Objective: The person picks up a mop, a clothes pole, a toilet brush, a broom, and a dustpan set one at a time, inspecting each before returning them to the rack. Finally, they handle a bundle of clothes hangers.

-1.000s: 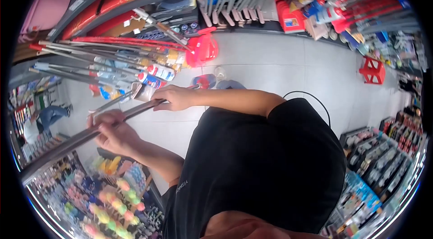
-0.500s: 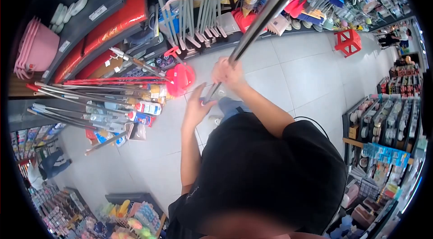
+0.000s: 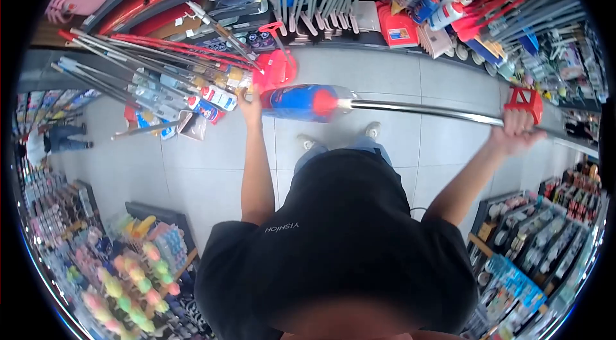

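Observation:
A long-handled mop (image 3: 423, 107) lies nearly level across the front of my body. Its head (image 3: 298, 102), in a blue and red plastic wrapper, points left and is blurred by motion. My right hand (image 3: 518, 127) is wrapped round the shiny metal pole near its far right end. At the other end, my left hand (image 3: 251, 107) grips the edge of the wrapped head; its fingertips are partly hidden behind the wrapper. Close beyond my left hand stand a red dustpan (image 3: 274, 68) and several packaged mops (image 3: 215, 97) leaning together.
Pink-edged long-handled tools (image 3: 327, 0) and red dustpans (image 3: 396, 24) line the shelf ahead. A red stool (image 3: 523, 104) is behind my right hand. Shelves of goods (image 3: 513, 231) stand to the right, a display rack (image 3: 154, 211) to the left. Another person (image 3: 54, 139) is at far left.
The pole has swung from a steep slant to nearly level, bringing the wrapped head into view. My right hand has moved far right; my left hand, open before, has closed on the head.

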Available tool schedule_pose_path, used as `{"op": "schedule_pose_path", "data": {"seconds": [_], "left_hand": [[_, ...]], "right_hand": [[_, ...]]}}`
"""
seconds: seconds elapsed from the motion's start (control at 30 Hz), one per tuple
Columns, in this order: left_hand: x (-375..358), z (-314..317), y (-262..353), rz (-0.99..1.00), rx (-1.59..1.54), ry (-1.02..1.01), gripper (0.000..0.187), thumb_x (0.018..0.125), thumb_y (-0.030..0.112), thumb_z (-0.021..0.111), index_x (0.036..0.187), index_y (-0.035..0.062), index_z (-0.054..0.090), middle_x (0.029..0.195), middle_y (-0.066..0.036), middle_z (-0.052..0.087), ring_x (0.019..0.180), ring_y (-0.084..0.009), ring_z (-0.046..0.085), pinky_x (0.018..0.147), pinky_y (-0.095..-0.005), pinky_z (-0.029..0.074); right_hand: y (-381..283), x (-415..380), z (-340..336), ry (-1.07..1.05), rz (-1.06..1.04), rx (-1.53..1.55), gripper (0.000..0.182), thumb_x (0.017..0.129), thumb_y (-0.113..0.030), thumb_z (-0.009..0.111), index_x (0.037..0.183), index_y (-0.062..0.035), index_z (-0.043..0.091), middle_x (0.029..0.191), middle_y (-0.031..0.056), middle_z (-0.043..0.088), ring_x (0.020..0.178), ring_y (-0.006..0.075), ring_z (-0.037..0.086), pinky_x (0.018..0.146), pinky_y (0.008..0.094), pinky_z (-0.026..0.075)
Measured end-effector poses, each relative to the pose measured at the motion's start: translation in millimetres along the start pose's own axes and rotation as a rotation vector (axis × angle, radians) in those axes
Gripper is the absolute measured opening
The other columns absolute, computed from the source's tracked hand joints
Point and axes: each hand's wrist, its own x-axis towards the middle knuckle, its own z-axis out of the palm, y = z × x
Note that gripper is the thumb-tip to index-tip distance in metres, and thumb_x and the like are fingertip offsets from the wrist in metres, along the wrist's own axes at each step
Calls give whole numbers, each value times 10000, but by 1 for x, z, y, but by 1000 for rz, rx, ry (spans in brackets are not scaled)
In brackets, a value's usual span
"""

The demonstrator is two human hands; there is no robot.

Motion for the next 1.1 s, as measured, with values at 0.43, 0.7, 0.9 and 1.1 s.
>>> {"op": "schedule_pose_path", "data": {"seconds": [0.43,0.7,0.9,1.1], "left_hand": [[-109,138,151,-220,-319,-616,458,874,313,668,1167,-27,578,1083,-79,634,997,-161,586,894,-293,432],[-153,232,204,-270,-299,-566,512,841,330,707,1116,-81,572,1006,-104,648,890,-173,625,794,-289,479],[-180,266,215,-128,-325,-635,395,851,198,699,1138,-46,577,1048,-79,630,939,-137,583,852,-259,430],[-155,291,200,-64,-233,-581,391,890,280,656,1110,-39,601,1045,-56,632,949,-129,563,868,-256,413]], "right_hand": [[-195,30,-313,957,-230,-168,465,972,-478,407,729,-83,376,567,26,304,483,153,288,447,281,317],[-262,58,-404,733,-246,-43,385,1001,-338,372,801,-15,440,747,122,444,735,260,447,813,447,452],[-282,90,-436,733,-376,-137,375,1001,-347,376,839,-14,435,767,106,434,699,242,439,745,409,476],[-242,123,-391,692,-336,-31,472,979,-477,371,778,-51,402,634,58,354,530,178,327,496,290,349]]}}
